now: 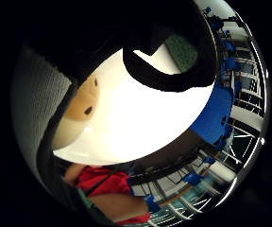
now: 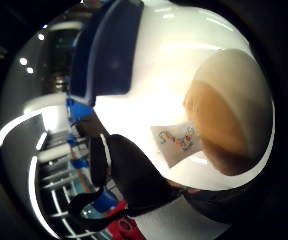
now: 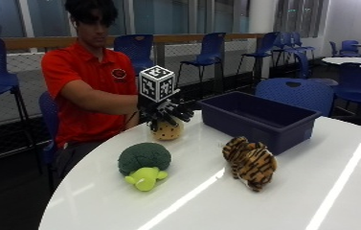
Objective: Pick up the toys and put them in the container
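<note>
Left of the blue container (image 3: 256,120), the gloved right hand (image 3: 167,111) hovered with fingers spread just above the tan toy (image 3: 166,131) on the table (image 3: 307,191). Grasp pending; next needs closing, lifting, carrying right.

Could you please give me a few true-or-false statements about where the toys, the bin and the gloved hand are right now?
1. The blue bin holds the tiger toy. False: the tiger lies on the table beside the bin.
2. The right hand is over a tan toy. True.
3. The broccoli toy lies on the table. True.
4. The hand is reaching for the broccoli. False: it is at the tan toy, behind the broccoli.
5. The table is black. False: it is white.
</note>
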Tool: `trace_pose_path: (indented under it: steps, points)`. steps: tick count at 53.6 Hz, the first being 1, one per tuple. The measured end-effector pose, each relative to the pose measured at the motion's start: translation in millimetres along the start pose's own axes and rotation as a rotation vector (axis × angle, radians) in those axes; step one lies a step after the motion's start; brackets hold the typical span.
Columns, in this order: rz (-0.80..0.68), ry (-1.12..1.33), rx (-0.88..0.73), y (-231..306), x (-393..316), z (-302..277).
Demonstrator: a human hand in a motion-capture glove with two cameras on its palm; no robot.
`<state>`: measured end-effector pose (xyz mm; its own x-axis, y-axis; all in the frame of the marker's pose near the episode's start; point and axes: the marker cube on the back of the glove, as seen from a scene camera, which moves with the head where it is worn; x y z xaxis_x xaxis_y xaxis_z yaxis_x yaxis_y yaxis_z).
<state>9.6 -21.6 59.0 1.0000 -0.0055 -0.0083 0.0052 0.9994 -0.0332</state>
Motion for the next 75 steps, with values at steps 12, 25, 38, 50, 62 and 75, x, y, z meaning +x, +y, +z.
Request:
trace_pose_path:
  steps: [12, 25, 38, 50, 62, 75]
  points:
    - [0.015, 0.055, -0.057, -2, 2, 20]
    - [0.04, 0.109, -0.127, -2, 10, 40]
    - [0.059, 0.157, -0.076, -1, 8, 40]
    - [-0.019, 0.137, 0.086, -10, 3, 31]
    - [-0.024, 0.109, 0.125, -18, 19, -3]
    - [-0.007, 0.164, 0.177, -56, -4, -74]
